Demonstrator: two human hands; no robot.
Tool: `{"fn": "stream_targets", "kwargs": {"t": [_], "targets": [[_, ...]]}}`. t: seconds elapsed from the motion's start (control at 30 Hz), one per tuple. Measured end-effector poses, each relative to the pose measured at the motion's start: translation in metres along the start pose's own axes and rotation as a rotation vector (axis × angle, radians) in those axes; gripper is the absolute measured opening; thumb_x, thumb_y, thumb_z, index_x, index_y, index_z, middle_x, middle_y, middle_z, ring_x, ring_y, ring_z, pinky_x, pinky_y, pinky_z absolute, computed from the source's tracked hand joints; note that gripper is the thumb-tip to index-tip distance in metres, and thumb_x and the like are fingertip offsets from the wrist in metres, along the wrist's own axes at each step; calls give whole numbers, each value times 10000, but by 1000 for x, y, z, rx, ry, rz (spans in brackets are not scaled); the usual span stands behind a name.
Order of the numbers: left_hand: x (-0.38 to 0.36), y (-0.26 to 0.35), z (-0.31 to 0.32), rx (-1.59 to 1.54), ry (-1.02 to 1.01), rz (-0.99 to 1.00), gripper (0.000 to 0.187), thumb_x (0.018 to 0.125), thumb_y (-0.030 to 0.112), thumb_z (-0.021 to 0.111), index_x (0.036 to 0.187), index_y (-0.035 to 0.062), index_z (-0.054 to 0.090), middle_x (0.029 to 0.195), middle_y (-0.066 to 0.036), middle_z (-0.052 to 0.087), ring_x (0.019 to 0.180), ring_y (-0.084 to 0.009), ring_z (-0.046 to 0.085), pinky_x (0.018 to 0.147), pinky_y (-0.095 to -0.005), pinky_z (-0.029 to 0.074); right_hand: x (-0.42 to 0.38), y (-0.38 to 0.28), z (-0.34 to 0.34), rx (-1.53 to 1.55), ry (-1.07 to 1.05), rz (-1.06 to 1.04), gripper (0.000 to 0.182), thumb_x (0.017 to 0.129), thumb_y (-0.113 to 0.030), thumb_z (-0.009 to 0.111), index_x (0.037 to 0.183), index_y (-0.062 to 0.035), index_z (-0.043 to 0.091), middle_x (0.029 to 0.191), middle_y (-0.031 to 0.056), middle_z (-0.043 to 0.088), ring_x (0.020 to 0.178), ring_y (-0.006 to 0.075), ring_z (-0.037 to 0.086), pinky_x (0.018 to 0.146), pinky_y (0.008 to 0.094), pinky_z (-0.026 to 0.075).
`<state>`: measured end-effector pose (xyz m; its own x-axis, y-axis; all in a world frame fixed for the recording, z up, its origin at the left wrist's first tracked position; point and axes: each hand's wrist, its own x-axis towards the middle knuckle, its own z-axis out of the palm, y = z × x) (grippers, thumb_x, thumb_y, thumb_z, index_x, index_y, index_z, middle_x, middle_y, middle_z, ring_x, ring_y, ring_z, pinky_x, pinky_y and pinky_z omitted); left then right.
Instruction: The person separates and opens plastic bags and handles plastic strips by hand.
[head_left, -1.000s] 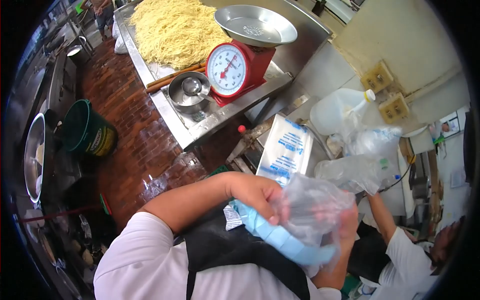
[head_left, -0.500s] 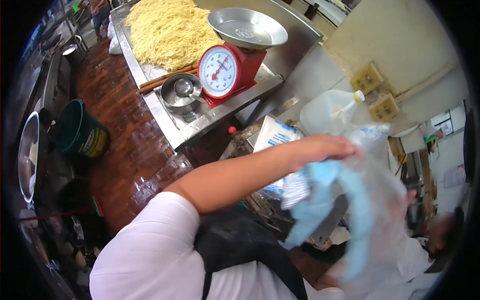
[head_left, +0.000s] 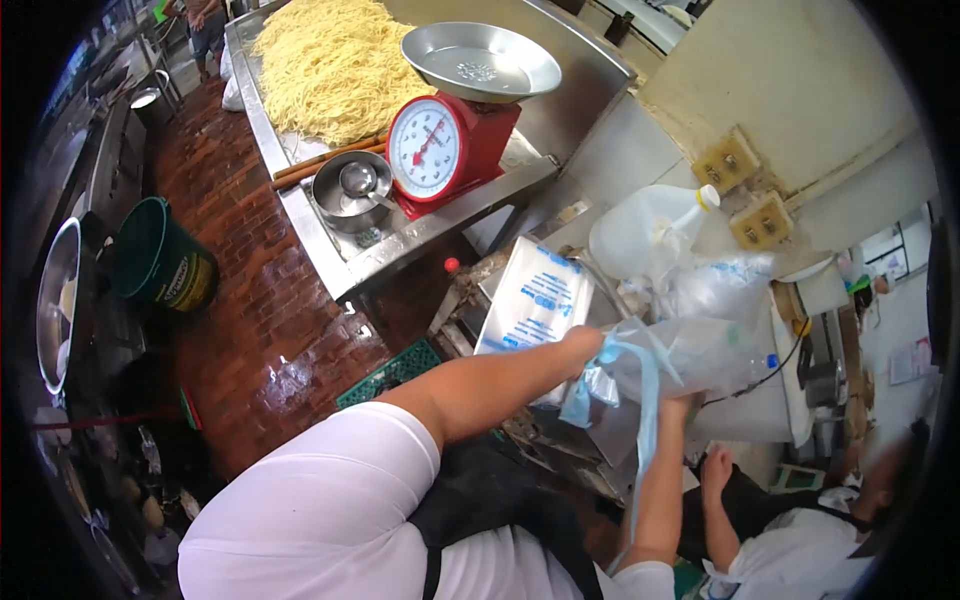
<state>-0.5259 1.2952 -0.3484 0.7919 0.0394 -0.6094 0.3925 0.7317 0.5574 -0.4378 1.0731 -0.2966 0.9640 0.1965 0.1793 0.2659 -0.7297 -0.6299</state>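
Right of the frame's centre, the left hand [head_left: 585, 345] is pinching a clear plastic bag [head_left: 680, 365] by its edge, grip clamped, while the right hand [head_left: 680, 405] is bracing it from below; I cannot tell its grip. A pale blue strip [head_left: 645, 400] is dangling alongside. Upper centre, a red scale [head_left: 440, 145] is standing on the desk [head_left: 400, 245].

So the table [head_left: 330, 262] runs up the top left with a big heap of noodles [head_left: 325, 60] at its far end. Nearer on it sits a bowl [head_left: 350, 195], with the scale [head_left: 445, 140] right beside it on the right, a pan [head_left: 480, 60] on top of the scale. Bucket [head_left: 160, 265] stands on the floor left of the table. Right of the table there's a jug [head_left: 640, 235], a stack of bags [head_left: 535, 300] leaning just below-left of it. Both hands [head_left: 580, 345] [head_left: 680, 405] are up at a plastic bag [head_left: 690, 355] in front of that stack. Another person [head_left: 800, 550] is bottom right.
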Motion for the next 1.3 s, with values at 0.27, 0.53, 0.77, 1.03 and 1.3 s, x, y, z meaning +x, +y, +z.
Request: {"fn": "stream_targets", "kwargs": {"t": [0.27,0.53,0.77,1.03,1.3], "targets": [[-90,49,-25,595,-33,355,315,922,320,539,988,35,657,888,-99,680,687,-219,619,612,-359,500,-25,17,3,624,-30,305,462,901,-271,633,1281,-33,522,1149,91,613,982,194,612,799,330,498],[-193,107,-79,329,-135,350,352,954,356,547,1113,54,632,723,-52,631,628,-115,571,557,-273,455,-123,-136,-86,723,-283,356,245,930,-256,619,852,-25,611,740,25,622,617,120,585,587,251,442],[-217,109,-73,266,-112,350,340,958,365,543,1025,52,659,621,-11,550,614,-82,504,596,-234,407,-166,-278,-52,158,-583,-431,341,718,-218,809,981,-63,658,896,95,604,767,230,619,665,312,491],[-226,102,-93,-11,-65,236,328,945,352,574,1058,48,622,775,-36,580,609,-104,546,509,-261,436,-173,-296,2,365,-677,-429,409,786,-209,765,1100,3,611,1047,150,635,993,273,612,863,351,472],[-246,85,-109,90,-421,441,789,798,138,714,1463,23,304,1357,-152,496,1247,-214,480,1044,-350,399,-178,-271,23,812,-717,123,129,933,-125,638,974,-12,589,885,34,648,735,47,549,672,200,444]]}}
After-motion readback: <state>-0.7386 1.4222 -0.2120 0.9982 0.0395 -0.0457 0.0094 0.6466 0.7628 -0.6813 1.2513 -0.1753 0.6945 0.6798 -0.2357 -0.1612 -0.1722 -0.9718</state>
